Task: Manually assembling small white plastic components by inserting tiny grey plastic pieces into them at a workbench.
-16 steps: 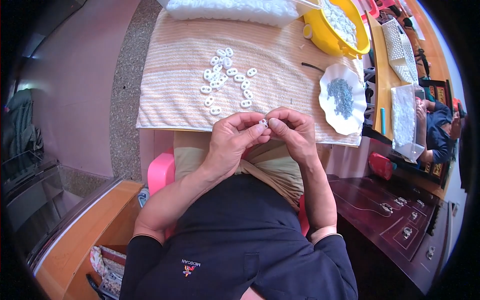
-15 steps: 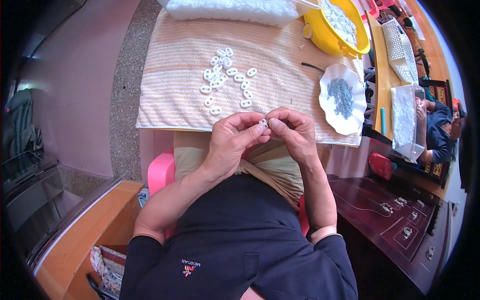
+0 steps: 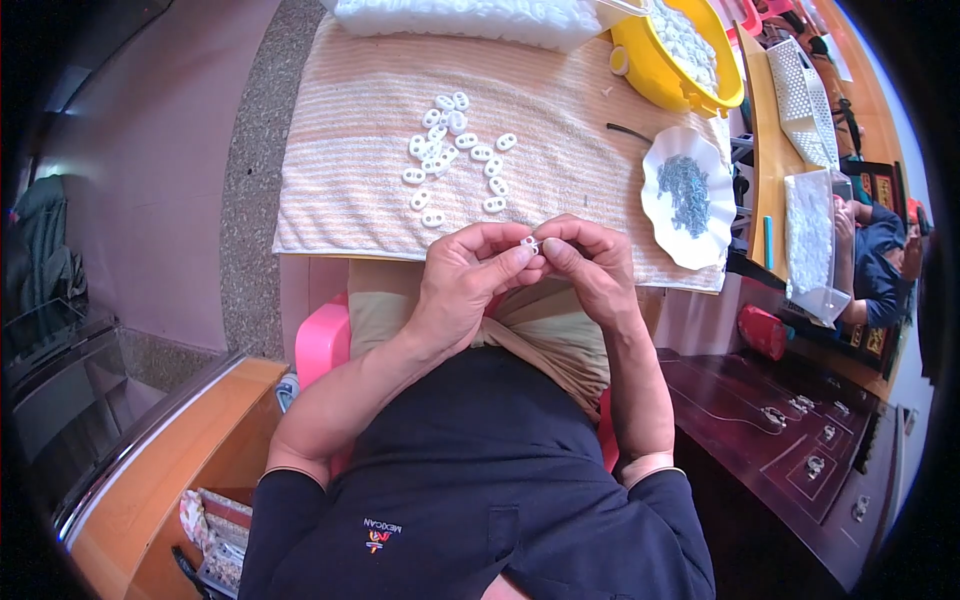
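At the towel's near edge, my left hand (image 3: 468,272) pinches a small white plastic piece with holes (image 3: 530,243) between thumb and fingers. My right hand (image 3: 592,268) is closed against it from the other side. A thin dark pin-like piece shows at the right thumb tip, pointing at the white piece; it is too small to make out well. Beyond the hands, several white two-hole oval plastic pieces (image 3: 429,165) lie loosely grouped on the striped towel (image 3: 350,120). To the right stands a white wavy-rimmed plate (image 3: 659,215) with a heap of small grey metal pieces (image 3: 684,195).
A clear box (image 3: 470,25) of white pieces and a yellow basin (image 3: 640,70) of more stand at the back. A short black strip (image 3: 628,131) lies by the plate. On the right, another person (image 3: 880,265) sits near a clear bin (image 3: 808,230) on a wooden table.
Both hands keep nearly the same place. The right thumb has drawn slightly away from the white piece, and the thin dark piece now shows between them.
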### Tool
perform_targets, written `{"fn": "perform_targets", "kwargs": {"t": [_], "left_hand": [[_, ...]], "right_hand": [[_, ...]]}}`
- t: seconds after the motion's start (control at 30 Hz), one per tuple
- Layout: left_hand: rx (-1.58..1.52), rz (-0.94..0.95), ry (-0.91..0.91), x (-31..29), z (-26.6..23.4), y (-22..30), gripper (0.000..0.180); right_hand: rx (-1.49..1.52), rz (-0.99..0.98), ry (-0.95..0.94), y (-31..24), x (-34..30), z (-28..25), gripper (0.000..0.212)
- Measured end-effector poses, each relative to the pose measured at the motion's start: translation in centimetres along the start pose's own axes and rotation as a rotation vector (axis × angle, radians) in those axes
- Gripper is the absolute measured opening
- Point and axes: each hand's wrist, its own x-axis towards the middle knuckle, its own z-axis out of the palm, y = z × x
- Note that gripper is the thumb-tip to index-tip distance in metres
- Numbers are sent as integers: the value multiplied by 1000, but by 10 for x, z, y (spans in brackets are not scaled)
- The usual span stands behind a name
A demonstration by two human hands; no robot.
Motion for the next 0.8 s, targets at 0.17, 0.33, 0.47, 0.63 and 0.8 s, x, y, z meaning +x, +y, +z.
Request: {"fn": "perform_targets", "kwargs": {"t": [0.17, 0.33, 0.47, 0.63, 0.8], "left_hand": [[-5, -3, 0, 0, 1, -1, 20], [16, -25, 12, 0, 0, 0, 21], [22, -27, 21, -1, -1, -2, 22], [48, 3, 37, -1, -2, -5, 22], [138, 59, 56, -2, -2, -8, 21]], "right_hand": [[13, -5, 13, 0, -1, 1, 12], [-115, -44, 10, 1, -1, -1, 11], [-151, -76, 20, 0, -2, 2, 10], [-203, -100, 21, 1, -3, 4, 9], [-242, -96, 11, -1, -3, 6, 9]]}}
